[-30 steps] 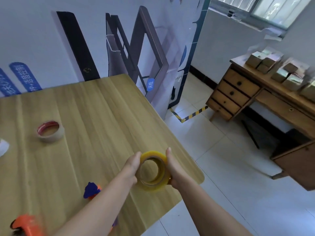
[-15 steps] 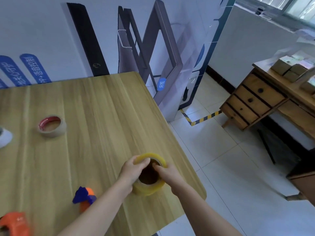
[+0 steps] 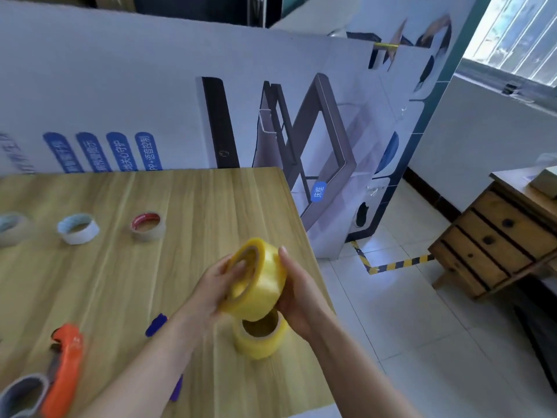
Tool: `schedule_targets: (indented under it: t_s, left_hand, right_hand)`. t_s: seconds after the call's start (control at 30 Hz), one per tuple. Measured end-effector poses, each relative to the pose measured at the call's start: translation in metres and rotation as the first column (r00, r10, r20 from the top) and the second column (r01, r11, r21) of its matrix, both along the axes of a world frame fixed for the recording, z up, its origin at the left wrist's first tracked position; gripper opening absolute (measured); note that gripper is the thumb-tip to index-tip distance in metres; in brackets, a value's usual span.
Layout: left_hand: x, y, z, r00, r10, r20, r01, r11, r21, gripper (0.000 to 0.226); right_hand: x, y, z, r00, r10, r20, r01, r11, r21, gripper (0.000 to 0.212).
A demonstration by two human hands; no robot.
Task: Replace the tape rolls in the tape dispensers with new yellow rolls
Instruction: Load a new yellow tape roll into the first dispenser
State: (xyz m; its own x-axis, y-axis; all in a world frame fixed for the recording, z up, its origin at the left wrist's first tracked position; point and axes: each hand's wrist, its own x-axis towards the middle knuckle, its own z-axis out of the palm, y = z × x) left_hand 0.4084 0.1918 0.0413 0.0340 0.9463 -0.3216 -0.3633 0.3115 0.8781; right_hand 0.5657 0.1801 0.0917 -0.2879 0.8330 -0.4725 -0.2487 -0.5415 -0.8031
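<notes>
Yellow roll [image 3: 259, 282] gripped tilted btwn left hand [image 3: 211, 285] & right hand [image 3: 298, 294] (each grip curled round it), above 2nd roll [image 3: 262, 339].

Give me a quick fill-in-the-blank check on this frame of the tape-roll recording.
1. The left hand and right hand hold a ____ roll.
2. A second roll of that colour stands on the ____, under the held one.
3. The dispenser at the near left is ____.
4. Of the three rolls farther back, the rightmost roll has a ____ core.
Missing words: yellow; table; orange; red.
</notes>
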Motion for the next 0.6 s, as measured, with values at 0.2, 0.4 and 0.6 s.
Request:
schedule_targets:
  t_s: [0.2, 0.4, 0.6]
  left_hand:
    - [-0.012, -0.017, 0.036, 0.974, 0.162, -0.156, -0.163, 0.987, 0.005, 0.016]
    - [-0.043, -0.030, 0.072, 0.894, 0.293, -0.340, -0.224, 0.948, 0.228, 0.024]
    - [-0.083, -0.051, 0.110, 0.819, 0.411, -0.399, -0.223, 0.870, 0.440, 0.028]
  right_hand:
    - [-0.031, -0.012, 0.040, 0.957, 0.061, -0.283, -0.055, 0.998, 0.028, 0.063]
    - [-0.057, -0.022, 0.052, 0.937, 0.313, -0.153, -0.244, 0.903, 0.353, 0.032]
    - [-0.086, -0.029, 0.075, 0.863, 0.501, -0.065, -0.387, 0.739, 0.551, 0.046]
